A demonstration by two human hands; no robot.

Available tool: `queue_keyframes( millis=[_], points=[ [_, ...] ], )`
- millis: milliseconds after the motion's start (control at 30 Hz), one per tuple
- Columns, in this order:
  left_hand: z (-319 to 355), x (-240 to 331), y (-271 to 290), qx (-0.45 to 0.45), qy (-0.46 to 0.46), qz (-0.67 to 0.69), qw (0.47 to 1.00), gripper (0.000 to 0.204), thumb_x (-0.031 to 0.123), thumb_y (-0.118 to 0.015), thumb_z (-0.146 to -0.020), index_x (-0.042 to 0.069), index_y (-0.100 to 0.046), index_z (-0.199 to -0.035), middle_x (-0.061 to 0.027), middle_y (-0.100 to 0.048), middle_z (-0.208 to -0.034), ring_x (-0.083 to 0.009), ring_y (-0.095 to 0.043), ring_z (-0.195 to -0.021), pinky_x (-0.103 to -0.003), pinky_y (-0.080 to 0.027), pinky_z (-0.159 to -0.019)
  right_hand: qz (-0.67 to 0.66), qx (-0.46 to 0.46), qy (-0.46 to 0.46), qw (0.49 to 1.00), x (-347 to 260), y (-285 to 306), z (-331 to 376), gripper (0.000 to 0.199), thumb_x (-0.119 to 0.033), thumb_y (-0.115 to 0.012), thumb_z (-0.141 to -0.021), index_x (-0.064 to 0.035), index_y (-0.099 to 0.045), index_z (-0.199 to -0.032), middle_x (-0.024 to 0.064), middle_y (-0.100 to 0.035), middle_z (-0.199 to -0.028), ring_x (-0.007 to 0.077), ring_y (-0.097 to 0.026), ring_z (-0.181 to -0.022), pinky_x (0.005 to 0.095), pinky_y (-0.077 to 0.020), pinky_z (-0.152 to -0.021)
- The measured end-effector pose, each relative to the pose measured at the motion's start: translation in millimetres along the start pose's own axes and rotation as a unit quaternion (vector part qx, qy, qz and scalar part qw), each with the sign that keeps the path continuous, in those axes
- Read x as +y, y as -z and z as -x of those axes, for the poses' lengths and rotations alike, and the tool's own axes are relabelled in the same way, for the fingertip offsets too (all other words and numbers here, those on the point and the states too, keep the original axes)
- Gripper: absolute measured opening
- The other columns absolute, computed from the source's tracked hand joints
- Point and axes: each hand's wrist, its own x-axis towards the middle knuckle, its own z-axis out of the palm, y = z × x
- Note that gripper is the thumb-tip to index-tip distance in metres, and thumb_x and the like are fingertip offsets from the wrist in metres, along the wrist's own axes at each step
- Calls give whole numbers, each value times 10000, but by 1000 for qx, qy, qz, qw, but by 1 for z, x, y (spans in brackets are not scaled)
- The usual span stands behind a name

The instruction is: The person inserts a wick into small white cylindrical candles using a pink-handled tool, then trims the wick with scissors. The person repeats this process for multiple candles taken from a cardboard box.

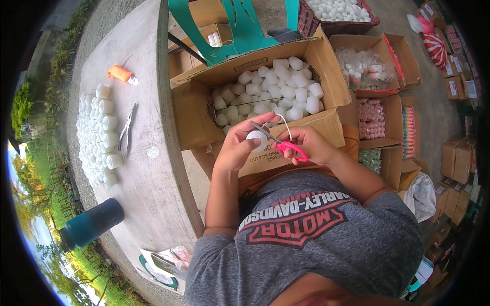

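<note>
My left hand [238, 147] is closed on a small white cup-shaped piece [259, 138], its round end turned up. In my right hand [312, 144] is a pair of scissors [295, 151] with pink handles, the metal blades reaching toward my left fingertips. A thin white cord [287, 125] loops between the two hands; which fingers pinch it is hard to tell. Just beyond them an open cardboard box [204, 97] holds many similar white pieces [270, 84], with a thin dark rod or wire lying across them.
On the left, a pale table [158, 204] carries rows of white pieces [97, 137], pliers [128, 127], an orange-handled tool [120, 73] and a dark blue bottle [94, 222]. A green plastic chair [240, 48] stands behind the box. More filled boxes [380, 120] line the right.
</note>
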Motion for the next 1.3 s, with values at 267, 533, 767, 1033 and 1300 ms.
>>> queue_keyframes(
  millis=[267, 533, 767, 1033, 1300],
  points=[
    [-7, -3, 22, 228, 63, -69, 969, 417, 96, -517, -780, -52, -578, -1165, -134, -608, -1162, -87, -574, -760, -229, -446, -586, 291, 138, 215, 922, -28, -9, 23, 337, 33, -606, -845, -53, -555, -1166, 84, -644, -821, 123, -651, -651, 229, -522, -566],
    [-22, -24, 31, 227, -46, -491, 840, 297, 222, -534, -893, 2, -625, -1070, -102, -626, -1063, -172, -564, -907, -316, -458, -776, 342, 145, 276, 886, -32, 1, 27, 279, 69, -589, -841, -16, -579, -1107, 91, -648, -927, 162, -687, -842, 223, -548, -634],
    [-31, -19, 0, 150, 22, -340, 928, 416, 356, -403, -987, 4, -625, -998, -101, -614, -872, -217, -574, -835, -353, -447, -785, 395, 216, 260, 854, -8, 6, 11, 360, 59, -618, -803, -39, -577, -1147, 86, -665, -867, 145, -650, -670, 255, -505, -584],
    [-42, -21, -27, 212, 28, -58, 975, 169, 251, -544, -947, 88, -582, -925, 12, -584, -821, -39, -483, -694, -193, -386, -582, 415, 282, 317, 805, -4, 1, -5, 378, -10, -658, -808, -102, -586, -1168, 86, -636, -774, 160, -624, -615, 267, -497, -574],
    [-68, -17, 1, 375, -184, -313, 853, 186, 230, -575, -935, 48, -607, -959, 36, -573, -845, -43, -486, -718, -196, -399, -623, 207, 178, 285, 919, 16, 9, 4, 319, -40, -701, -795, -102, -637, -1101, 69, -562, -806, 128, -600, -622, 224, -474, -563]
  ],
)
